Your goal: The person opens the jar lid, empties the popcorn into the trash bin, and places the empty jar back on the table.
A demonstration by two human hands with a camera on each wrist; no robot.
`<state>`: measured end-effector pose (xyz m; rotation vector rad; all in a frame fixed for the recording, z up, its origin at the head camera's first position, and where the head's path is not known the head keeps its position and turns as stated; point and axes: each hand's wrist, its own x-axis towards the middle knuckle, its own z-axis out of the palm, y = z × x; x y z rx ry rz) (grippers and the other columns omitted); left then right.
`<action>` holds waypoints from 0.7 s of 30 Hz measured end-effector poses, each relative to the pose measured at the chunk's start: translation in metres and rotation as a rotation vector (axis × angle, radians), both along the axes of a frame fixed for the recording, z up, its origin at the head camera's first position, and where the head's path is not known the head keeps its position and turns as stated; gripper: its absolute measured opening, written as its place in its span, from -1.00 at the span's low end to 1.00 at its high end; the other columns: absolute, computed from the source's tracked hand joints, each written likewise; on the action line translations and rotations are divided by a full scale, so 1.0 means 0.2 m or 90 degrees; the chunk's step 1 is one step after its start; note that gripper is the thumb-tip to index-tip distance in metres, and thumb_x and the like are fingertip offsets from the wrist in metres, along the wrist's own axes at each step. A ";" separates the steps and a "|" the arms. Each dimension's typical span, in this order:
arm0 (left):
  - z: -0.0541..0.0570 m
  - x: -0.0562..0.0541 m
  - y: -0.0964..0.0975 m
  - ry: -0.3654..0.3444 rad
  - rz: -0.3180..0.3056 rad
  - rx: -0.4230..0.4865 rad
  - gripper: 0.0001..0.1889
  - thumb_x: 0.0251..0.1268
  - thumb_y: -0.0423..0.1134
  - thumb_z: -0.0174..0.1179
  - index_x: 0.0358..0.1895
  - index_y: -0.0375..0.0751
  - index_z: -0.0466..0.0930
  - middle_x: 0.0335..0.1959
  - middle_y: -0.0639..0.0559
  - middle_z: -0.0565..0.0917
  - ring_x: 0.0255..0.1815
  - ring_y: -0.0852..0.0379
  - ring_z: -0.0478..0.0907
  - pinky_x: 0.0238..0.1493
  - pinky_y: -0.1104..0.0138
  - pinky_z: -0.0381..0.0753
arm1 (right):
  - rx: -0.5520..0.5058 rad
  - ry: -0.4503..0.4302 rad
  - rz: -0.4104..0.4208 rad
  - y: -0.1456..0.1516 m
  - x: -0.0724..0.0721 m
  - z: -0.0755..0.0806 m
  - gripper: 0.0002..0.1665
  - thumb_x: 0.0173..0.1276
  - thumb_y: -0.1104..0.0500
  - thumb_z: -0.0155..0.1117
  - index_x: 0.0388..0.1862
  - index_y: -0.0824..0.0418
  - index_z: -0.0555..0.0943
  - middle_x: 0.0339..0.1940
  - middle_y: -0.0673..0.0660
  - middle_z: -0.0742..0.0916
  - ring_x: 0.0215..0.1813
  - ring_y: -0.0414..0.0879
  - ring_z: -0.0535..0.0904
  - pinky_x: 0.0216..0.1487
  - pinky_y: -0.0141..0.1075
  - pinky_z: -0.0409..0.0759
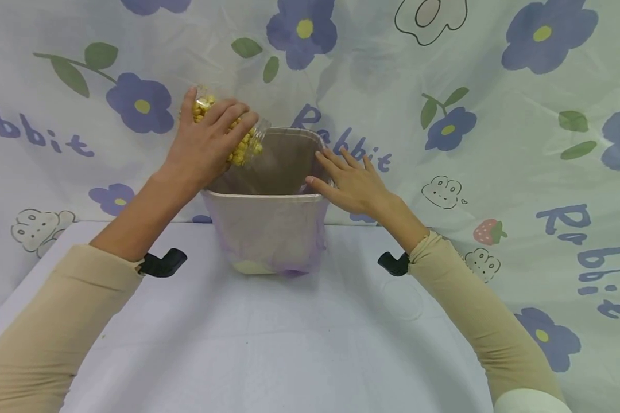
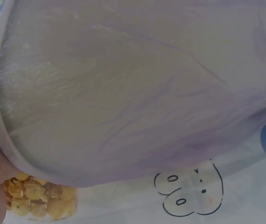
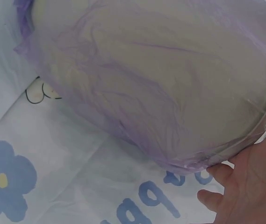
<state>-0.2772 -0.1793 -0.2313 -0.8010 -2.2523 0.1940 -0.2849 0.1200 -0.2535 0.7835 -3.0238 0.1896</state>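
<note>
A trash bin (image 1: 268, 229) lined with a thin purple plastic bag (image 3: 137, 93) stands on the white table, its opening facing up and toward me. My left hand (image 1: 201, 143) grips a clear plastic jar (image 1: 204, 105) of yellow popcorn at the bin's left rim. The jar is tilted, mouth end down toward the opening, and popcorn (image 1: 248, 150) is gathered near that end. In the left wrist view, popcorn (image 2: 39, 198) shows through the jar beside the bin wall. At the right rim, my right hand (image 1: 359, 186) rests with fingers extended and spread.
Behind the bin hangs a pale cloth (image 1: 382, 86) printed with blue flowers, rabbits and lettering. The white tabletop (image 1: 268, 344) stretches between my forearms. A black wrist mount (image 1: 164, 263) sticks out from the left cuff, another mount (image 1: 394, 264) from the right.
</note>
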 end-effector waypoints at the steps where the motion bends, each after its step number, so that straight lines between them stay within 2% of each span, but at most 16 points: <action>1: 0.00 0.00 0.00 -0.002 0.000 -0.001 -0.09 -0.10 -0.57 0.46 0.37 -0.14 0.19 0.33 -0.19 0.30 0.43 -0.14 0.15 0.44 -0.27 -0.28 | 0.000 -0.001 0.000 0.00 0.00 0.00 -0.09 0.49 -0.47 -0.36 0.66 -0.08 -0.07 0.64 -0.02 0.00 0.62 0.06 -0.24 0.49 0.16 -0.41; 14: -0.01 -0.01 0.00 0.033 -0.014 -0.016 -0.17 -0.02 -0.61 0.40 0.33 -0.15 0.20 0.30 -0.18 0.34 0.40 -0.13 0.19 0.44 -0.27 -0.23 | 0.008 0.003 0.003 0.00 0.00 0.00 -0.10 0.50 -0.46 -0.36 0.66 -0.07 -0.08 0.64 -0.02 -0.01 0.62 0.07 -0.24 0.49 0.19 -0.37; 21: -0.02 -0.01 0.00 0.022 -0.007 -0.014 -0.11 -0.09 -0.58 0.46 0.34 -0.12 0.19 0.32 -0.17 0.32 0.42 -0.11 0.17 0.45 -0.25 -0.28 | 0.001 0.002 0.003 0.00 0.00 0.00 -0.10 0.50 -0.46 -0.36 0.66 -0.07 -0.06 0.64 -0.02 -0.01 0.62 0.07 -0.24 0.49 0.18 -0.39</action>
